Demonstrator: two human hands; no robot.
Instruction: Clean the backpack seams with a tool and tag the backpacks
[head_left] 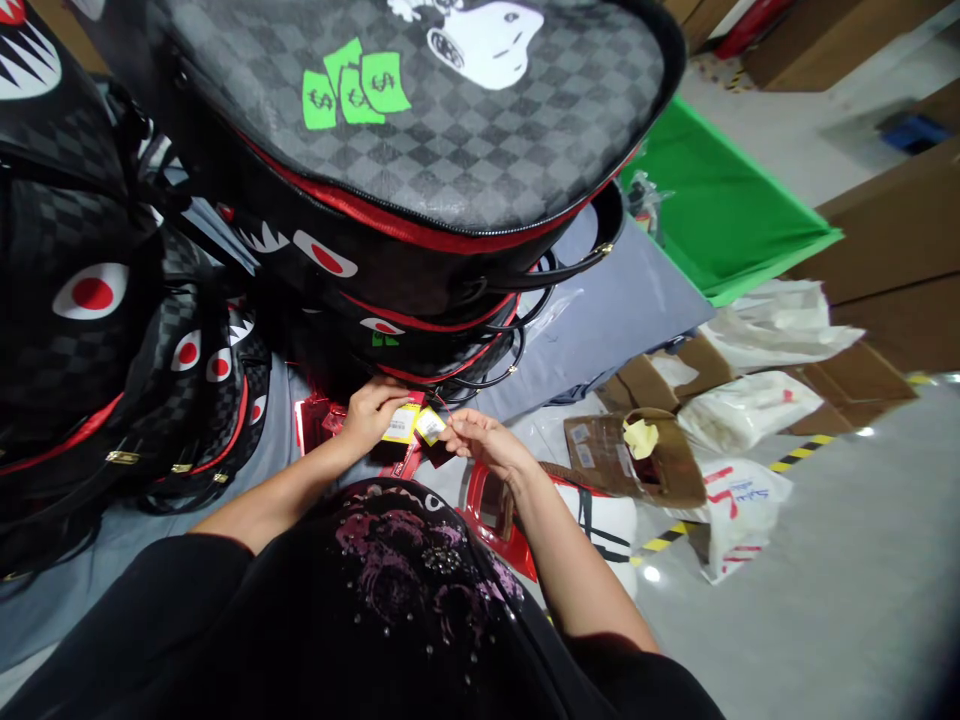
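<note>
My left hand [369,415] is closed on a hang tag [400,423] with a yellow border and a white barcode label. Beside it is a smaller yellow-and-white tag [430,426]. My right hand [484,440] pinches a thin red cord [444,404] at that smaller tag's edge. Both hands are close together, just in front of a stack of black checkered bags. The top bag [480,160] bears green banknote prints and a white cartoon dog, with red zip trim. Red packaging or tags [319,420] lie by my left wrist, partly hidden.
More black bags with red eye prints [94,290] crowd the left side of the grey-covered table [630,290]. A green fabric bin [735,210] stands beyond it. On the right floor are an open carton [592,455], white plastic bags [750,410] and yellow-black tape [802,452].
</note>
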